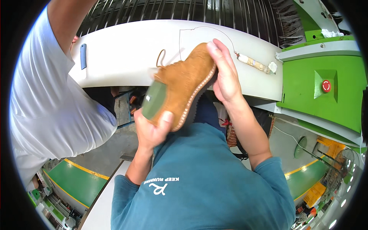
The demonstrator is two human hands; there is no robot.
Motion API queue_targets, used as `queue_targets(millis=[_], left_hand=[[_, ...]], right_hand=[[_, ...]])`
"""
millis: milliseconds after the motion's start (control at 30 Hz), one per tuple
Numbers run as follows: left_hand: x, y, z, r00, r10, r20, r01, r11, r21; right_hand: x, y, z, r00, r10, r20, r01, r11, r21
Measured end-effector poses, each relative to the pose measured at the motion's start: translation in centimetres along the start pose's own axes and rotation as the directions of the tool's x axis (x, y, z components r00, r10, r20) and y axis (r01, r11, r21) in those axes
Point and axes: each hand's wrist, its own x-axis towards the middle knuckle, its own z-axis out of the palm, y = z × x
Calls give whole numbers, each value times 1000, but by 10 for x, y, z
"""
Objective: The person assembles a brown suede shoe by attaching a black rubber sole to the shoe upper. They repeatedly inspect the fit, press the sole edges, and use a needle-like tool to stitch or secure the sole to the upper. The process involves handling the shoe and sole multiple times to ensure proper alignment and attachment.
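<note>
A tan-brown shoe (187, 80), possibly an ankle boot, is held tilted over the near edge of the white table (130, 50). Its toe points away and to the right. Pale stitching runs along the dark sole, green lining shows at the opening, and a brown lace loop sticks out on the left. My left hand (151, 128) grips the heel end, thumb on the upper. Around the toe closes my right hand (227, 74), its thumb side on the leather and some fingers hidden along the sole.
A blue-handled tool (83, 57) lies at the table's left; a whitish stick (253, 63) with a string lies right. Metal rollers (161, 9) run behind. A green machine with a red button (326, 86) stands right. A co-worker's white sleeve (50, 103) fills the left.
</note>
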Motion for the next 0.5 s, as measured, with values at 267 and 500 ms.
queue_targets(millis=[267, 500], left_hand=[[9, 18, 30, 907, 412, 87, -422, 887, 188], [-2, 4, 46, 950, 179, 254, -114, 961, -250]], right_hand=[[10, -20, -35, 990, -64, 122, 12, 921, 388], [18, -14, -65, 985, -82, 154, -55, 693, 719]])
